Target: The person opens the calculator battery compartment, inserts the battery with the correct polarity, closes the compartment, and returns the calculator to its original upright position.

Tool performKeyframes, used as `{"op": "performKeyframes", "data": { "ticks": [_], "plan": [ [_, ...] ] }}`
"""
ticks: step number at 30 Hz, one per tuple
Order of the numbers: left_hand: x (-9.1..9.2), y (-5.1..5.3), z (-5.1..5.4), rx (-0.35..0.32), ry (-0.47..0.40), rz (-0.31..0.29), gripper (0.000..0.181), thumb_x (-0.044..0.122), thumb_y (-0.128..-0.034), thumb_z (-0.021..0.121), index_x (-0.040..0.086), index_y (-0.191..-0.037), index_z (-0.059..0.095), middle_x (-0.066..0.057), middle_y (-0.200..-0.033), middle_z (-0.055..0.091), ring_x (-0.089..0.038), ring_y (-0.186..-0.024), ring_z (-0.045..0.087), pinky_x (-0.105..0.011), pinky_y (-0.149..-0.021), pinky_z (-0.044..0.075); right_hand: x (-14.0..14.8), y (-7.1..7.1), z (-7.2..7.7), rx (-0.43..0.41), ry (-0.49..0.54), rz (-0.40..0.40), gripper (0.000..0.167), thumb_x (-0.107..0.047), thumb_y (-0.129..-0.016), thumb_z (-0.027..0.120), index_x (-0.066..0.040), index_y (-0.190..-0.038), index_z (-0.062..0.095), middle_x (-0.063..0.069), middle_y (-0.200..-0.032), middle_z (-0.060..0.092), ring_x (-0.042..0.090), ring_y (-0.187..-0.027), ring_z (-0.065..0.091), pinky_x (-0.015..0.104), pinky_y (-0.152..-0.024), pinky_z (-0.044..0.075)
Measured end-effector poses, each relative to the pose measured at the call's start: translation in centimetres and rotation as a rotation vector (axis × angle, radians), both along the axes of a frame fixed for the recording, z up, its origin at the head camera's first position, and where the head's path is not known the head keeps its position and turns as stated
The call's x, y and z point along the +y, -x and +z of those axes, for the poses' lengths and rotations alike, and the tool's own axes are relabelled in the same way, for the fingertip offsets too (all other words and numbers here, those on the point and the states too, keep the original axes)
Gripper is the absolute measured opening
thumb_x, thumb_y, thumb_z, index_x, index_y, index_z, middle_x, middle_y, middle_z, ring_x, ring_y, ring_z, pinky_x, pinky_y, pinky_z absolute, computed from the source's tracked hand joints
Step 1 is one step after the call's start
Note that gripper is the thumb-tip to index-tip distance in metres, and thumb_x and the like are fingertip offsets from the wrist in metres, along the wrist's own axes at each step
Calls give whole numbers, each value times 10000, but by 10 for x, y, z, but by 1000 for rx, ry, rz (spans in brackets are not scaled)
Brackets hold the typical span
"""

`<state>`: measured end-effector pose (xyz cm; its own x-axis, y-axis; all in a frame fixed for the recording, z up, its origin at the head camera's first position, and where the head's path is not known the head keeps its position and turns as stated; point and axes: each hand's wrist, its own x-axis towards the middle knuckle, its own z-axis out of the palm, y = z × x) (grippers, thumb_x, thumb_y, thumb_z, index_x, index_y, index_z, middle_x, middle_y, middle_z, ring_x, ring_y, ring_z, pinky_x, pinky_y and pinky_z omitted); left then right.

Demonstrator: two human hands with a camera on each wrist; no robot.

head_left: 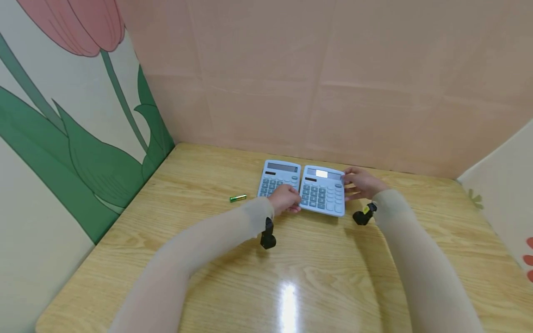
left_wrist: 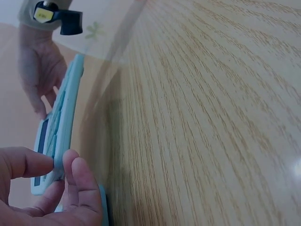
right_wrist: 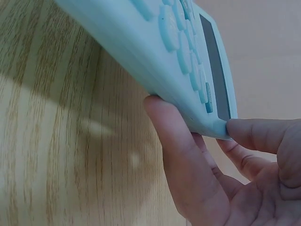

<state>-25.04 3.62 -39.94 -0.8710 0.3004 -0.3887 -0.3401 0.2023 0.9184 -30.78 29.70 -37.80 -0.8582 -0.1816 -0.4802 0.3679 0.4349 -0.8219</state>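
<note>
Two light blue calculators are side by side at the back of the table. The right calculator is raised off the wood. My left hand pinches its lower left corner between thumb and fingers. At its upper right edge, my right hand grips with the thumb on the face side and fingers at the back. The left calculator lies face up, its lower part partly hidden behind my left hand.
A green battery lies on the wooden table, left of the calculators. Behind the table stands a pinkish wall; a panel with a painted tulip is at the left, and a pale panel at the right.
</note>
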Motion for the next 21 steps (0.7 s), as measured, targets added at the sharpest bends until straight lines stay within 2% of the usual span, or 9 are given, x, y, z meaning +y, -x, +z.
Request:
{"op": "performKeyframes", "data": {
  "ticks": [7, 12, 17, 21],
  "plan": [
    [-4, 3, -3, 8, -17, 4, 205, -47, -902, 568, -38, -1101, 518, -96, -883, 557, -175, -699, 593, -346, -785, 590, -1, -1, 3, 1, 28, -3, 267, -203, -1051, 372, -66, -1278, 332, 160, -1206, 415, 281, -1008, 541, 392, -828, 582],
    [-8, 6, -4, 12, -22, 3, 244, -32, -911, 567, -67, -1151, 532, -100, -889, 577, -166, -701, 594, -322, -769, 589, -4, -2, 4, 2, 23, -2, 298, -222, -1054, 374, -66, -1301, 319, 163, -1221, 396, 309, -1055, 518, 388, -844, 579],
    [-11, 8, -3, 17, -14, -1, 270, -27, -908, 569, -86, -1171, 554, -96, -885, 598, -150, -691, 601, -295, -758, 590, -5, 0, 5, 11, 12, 0, 302, -229, -1054, 379, -64, -1299, 312, 167, -1234, 388, 282, -1021, 544, 389, -855, 576],
    [-13, 8, -1, 8, -8, -1, 170, -38, -894, 570, -83, -1056, 595, -80, -836, 599, -149, -673, 601, -310, -778, 590, -7, 3, 6, 17, 10, 6, 311, -239, -1051, 398, -68, -1295, 311, 173, -1244, 401, 266, -988, 572, 392, -855, 578]
  ]
}}
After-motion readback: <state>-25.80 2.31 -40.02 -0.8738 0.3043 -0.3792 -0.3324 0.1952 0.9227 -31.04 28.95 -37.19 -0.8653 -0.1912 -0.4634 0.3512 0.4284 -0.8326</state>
